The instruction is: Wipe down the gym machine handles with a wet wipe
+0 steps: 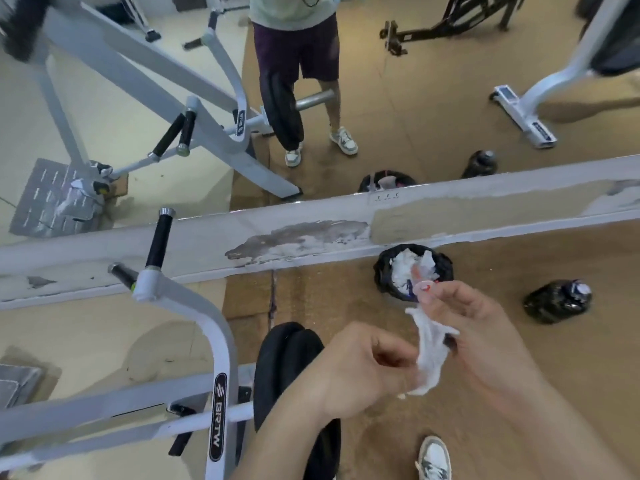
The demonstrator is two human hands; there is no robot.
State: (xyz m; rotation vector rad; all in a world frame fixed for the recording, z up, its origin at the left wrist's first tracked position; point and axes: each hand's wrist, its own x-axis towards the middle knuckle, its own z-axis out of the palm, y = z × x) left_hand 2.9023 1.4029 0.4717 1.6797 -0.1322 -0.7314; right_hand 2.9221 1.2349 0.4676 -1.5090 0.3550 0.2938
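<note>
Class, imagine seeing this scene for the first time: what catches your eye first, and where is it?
At lower centre, the left hand and right hand pinch a crumpled white wet wipe between them. Just beyond sits a black-lined bin heaped with white tissue; the machine's black handle grips stand at left.

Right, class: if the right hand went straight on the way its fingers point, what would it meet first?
Probably the black-lined bin full of tissues, just beyond the fingertips of the right hand. Depth is unclear: the bin stands on the floor, so the hand might pass over it.
</note>
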